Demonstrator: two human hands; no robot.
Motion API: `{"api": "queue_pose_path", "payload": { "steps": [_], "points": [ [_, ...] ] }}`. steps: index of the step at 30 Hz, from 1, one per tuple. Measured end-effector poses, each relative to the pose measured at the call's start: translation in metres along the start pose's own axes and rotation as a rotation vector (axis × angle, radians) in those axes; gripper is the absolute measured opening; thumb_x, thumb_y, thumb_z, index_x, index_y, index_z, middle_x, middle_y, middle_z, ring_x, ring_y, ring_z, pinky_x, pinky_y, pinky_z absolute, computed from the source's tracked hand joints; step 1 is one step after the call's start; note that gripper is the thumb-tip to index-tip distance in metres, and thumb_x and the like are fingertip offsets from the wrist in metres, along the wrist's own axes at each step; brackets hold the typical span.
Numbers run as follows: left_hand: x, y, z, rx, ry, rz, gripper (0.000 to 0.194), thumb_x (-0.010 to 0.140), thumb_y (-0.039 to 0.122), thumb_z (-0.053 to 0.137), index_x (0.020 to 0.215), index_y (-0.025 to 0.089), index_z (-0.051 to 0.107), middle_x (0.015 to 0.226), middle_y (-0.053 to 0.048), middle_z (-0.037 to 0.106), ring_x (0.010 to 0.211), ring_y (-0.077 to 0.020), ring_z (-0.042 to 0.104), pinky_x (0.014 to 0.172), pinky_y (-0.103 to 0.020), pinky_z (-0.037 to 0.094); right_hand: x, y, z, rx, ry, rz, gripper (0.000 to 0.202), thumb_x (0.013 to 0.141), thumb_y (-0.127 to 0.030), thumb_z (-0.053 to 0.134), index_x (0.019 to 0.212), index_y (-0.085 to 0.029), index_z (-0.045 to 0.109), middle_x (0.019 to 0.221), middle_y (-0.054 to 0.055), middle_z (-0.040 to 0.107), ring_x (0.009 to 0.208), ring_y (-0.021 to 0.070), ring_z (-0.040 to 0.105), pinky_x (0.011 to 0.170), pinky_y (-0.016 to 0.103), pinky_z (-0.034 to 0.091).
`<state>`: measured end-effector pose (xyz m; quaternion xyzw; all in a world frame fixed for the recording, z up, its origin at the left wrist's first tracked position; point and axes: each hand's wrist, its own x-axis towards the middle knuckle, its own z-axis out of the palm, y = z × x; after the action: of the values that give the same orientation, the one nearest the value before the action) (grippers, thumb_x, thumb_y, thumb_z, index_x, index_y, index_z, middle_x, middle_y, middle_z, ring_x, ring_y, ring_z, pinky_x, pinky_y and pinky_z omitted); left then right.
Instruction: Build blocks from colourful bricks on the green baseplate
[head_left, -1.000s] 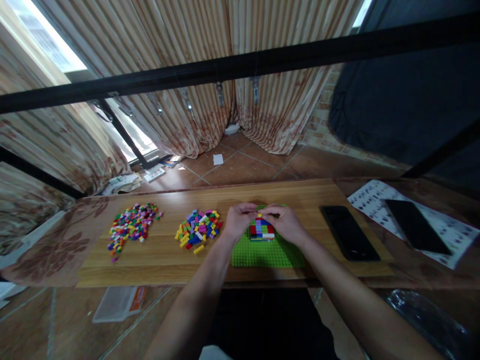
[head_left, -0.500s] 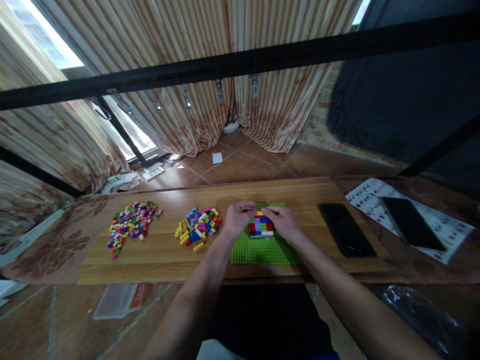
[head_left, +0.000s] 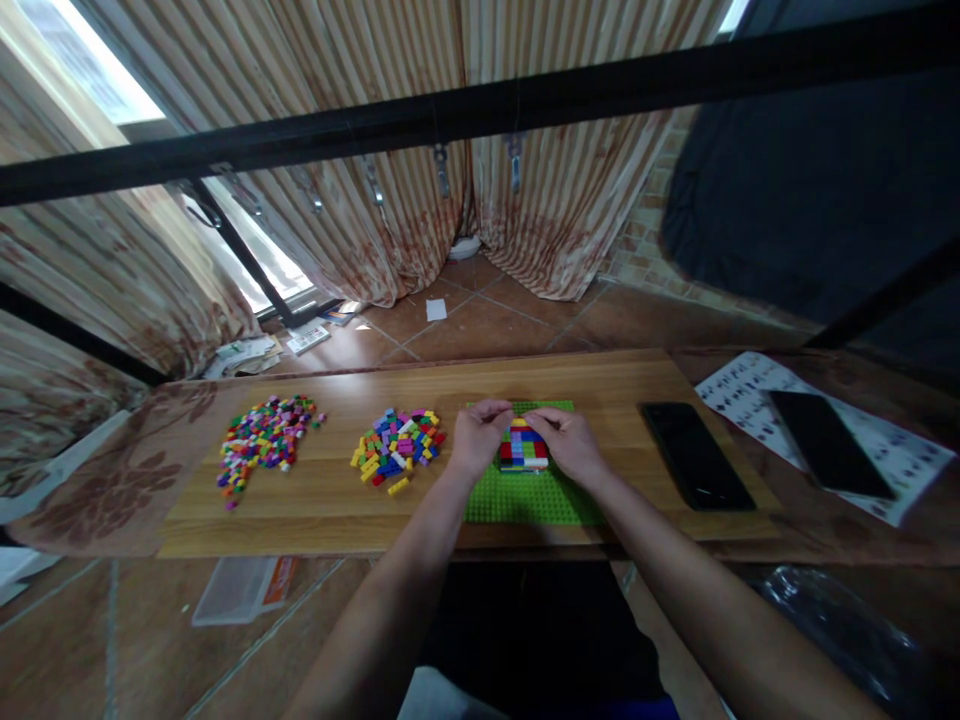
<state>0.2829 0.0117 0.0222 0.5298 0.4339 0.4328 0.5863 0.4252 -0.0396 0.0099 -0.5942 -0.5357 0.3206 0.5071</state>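
Observation:
A low block of toy building bricks (head_left: 524,452) in red, blue, purple, white and yellow sits on a green studded baseplate (head_left: 532,502). My left hand (head_left: 478,440) is at its far left corner, fingers bent and pressed together against it. From the other side, my right hand (head_left: 568,442) closes thumb and fingers on the far right corner. Between the two sets of fingertips a strip of yellow shows at the block's far edge. The fingers cover that edge, so any small brick under them is hidden.
Left of the baseplate lies a pile of larger bricks (head_left: 396,447), and farther left a pile of tiny pieces (head_left: 266,440). A black phone (head_left: 696,457) rests on the wooden board (head_left: 337,535) at right. Beyond it, a dark tablet (head_left: 829,443) lies on a printed sheet (head_left: 739,385).
The camera view has shifted slightly. Both hands stay at the block's far corners, with hardly any visible movement of the fingers.

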Motion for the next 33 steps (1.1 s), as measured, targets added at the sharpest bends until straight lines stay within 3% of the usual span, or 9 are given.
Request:
{"api": "queue_pose_path", "payload": {
  "steps": [7, 19, 23, 28, 30, 33],
  "points": [
    [0.001, 0.003, 0.006, 0.078, 0.062, 0.026, 0.011, 0.066, 0.012, 0.066, 0.076, 0.014, 0.070, 0.077, -0.004, 0.071, 0.073, -0.0139, 0.064, 0.076, -0.027, 0.050, 0.003, -0.008, -0.003, -0.083, -0.042, 0.009, 0.029, 0.081, -0.038, 0.053, 0.080, -0.017, 0.072, 0.075, 0.003, 0.072, 0.068, 0.0169, 0.062, 0.065, 0.027, 0.046],
    [0.001, 0.004, 0.010, 0.163, 0.075, 0.027, 0.012, 0.069, 0.007, 0.062, 0.078, 0.013, 0.068, 0.079, -0.005, 0.070, 0.074, -0.0140, 0.064, 0.074, -0.025, 0.049, 0.000, -0.005, -0.003, -0.052, -0.040, 0.025, 0.033, 0.081, -0.045, 0.054, 0.081, -0.018, 0.072, 0.078, 0.004, 0.072, 0.076, 0.0204, 0.065, 0.074, 0.032, 0.049],
    [-0.003, 0.009, 0.003, 0.162, 0.102, 0.105, 0.011, 0.075, 0.017, 0.061, 0.082, 0.014, 0.068, 0.079, -0.005, 0.069, 0.075, -0.0138, 0.062, 0.072, -0.024, 0.047, -0.005, -0.014, -0.012, 0.056, 0.139, 0.037, 0.033, 0.083, -0.046, 0.054, 0.087, -0.019, 0.071, 0.089, 0.006, 0.073, 0.088, 0.0217, 0.066, 0.084, 0.035, 0.050],
    [-0.042, 0.020, -0.021, 0.085, 0.183, 0.159, 0.016, 0.078, 0.027, 0.060, 0.087, 0.016, 0.067, 0.083, -0.004, 0.069, 0.079, -0.0143, 0.062, 0.074, -0.024, 0.046, -0.034, -0.045, -0.026, 0.070, 0.423, 0.040, 0.031, 0.084, -0.046, 0.055, 0.088, -0.019, 0.070, 0.089, 0.007, 0.072, 0.084, 0.0208, 0.067, 0.080, 0.036, 0.052],
    [-0.070, 0.019, -0.033, 0.058, 0.210, 0.123, 0.017, 0.078, 0.029, 0.061, 0.088, 0.016, 0.066, 0.080, -0.003, 0.068, 0.076, -0.0146, 0.062, 0.072, -0.024, 0.047, -0.057, -0.056, -0.022, 0.020, 0.417, 0.025, 0.030, 0.086, -0.044, 0.053, 0.089, -0.020, 0.070, 0.089, 0.007, 0.072, 0.082, 0.0204, 0.066, 0.078, 0.035, 0.052],
    [-0.114, 0.009, -0.053, 0.066, 0.219, 0.023, 0.017, 0.078, 0.031, 0.061, 0.086, 0.017, 0.067, 0.077, -0.003, 0.068, 0.073, -0.0148, 0.062, 0.071, -0.024, 0.047, -0.097, -0.065, 0.001, 0.038, 0.250, 0.015, 0.026, 0.087, -0.040, 0.052, 0.093, -0.021, 0.069, 0.093, 0.007, 0.070, 0.083, 0.0202, 0.065, 0.079, 0.036, 0.052]
  ]
}}
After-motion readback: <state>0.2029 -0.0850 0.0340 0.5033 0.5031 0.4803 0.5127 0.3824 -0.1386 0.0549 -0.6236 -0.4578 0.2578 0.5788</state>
